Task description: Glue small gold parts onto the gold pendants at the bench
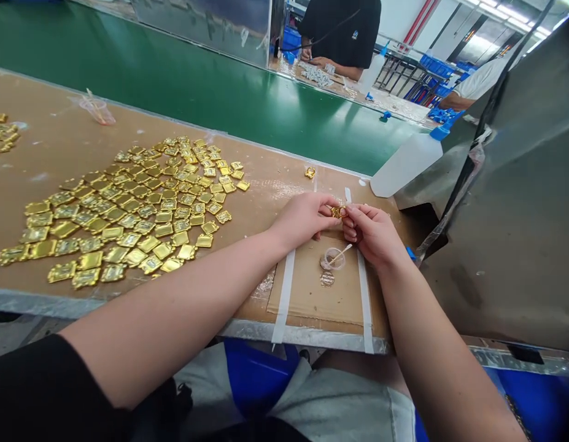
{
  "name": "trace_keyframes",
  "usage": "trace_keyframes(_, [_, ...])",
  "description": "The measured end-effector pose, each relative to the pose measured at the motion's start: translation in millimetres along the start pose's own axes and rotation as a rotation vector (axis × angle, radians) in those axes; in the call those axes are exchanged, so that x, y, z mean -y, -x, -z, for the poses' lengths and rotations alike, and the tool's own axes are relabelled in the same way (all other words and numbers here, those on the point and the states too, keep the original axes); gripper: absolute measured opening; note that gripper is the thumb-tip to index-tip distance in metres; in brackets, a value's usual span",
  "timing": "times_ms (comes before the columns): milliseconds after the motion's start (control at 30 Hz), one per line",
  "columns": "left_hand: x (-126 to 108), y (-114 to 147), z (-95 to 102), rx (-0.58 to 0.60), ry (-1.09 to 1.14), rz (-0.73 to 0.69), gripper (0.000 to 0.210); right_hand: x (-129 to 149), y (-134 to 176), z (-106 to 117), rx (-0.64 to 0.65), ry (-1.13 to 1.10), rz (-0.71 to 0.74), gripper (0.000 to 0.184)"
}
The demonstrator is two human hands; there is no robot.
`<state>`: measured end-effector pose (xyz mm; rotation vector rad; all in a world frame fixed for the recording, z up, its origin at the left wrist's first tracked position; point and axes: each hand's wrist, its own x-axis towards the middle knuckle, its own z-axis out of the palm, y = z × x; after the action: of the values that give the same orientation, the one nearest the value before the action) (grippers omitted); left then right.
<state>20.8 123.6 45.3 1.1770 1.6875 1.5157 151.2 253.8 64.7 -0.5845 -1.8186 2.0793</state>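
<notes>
Between the fingertips of both my hands is a small gold-coloured metal piece [336, 212], with an openwork shape. My left hand [302, 216] pinches it from the left, and my right hand [369, 230] pinches it from the right. Just below them, a small clear plastic cup [336, 258] with a cotton swab [343, 253] across it sits on a taped cardboard sheet [316, 304]. Another gold piece [310, 172] lies behind my hands. To the left spreads a large group of flat gold pieces [146, 209].
A white bottle [406, 162] with a blue top stands tilted in view at the back right, beside a metal panel [509, 202]. Beyond the table runs a green conveyor belt [247, 104]. A person in a dark shirt [342, 31] works across it. Another clear cup [97, 110] is at far left.
</notes>
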Motion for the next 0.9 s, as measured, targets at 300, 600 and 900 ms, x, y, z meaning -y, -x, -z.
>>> trace_keyframes(300, [-4.4,1.1,0.0,-0.001,-0.026,-0.002,0.024,-5.4,-2.1,0.1,-0.010,0.042,0.022,0.039])
trace_keyframes(600, [-3.6,0.9,-0.9,-0.018,-0.041,-0.002,0.024,-8.3,-3.0,-0.9,-0.020,0.061,0.045,0.038])
trace_keyframes(900, [-4.0,1.1,-2.9,-0.015,-0.028,-0.045,0.026,-8.6,-3.4,0.9,-0.013,0.034,0.037,0.039])
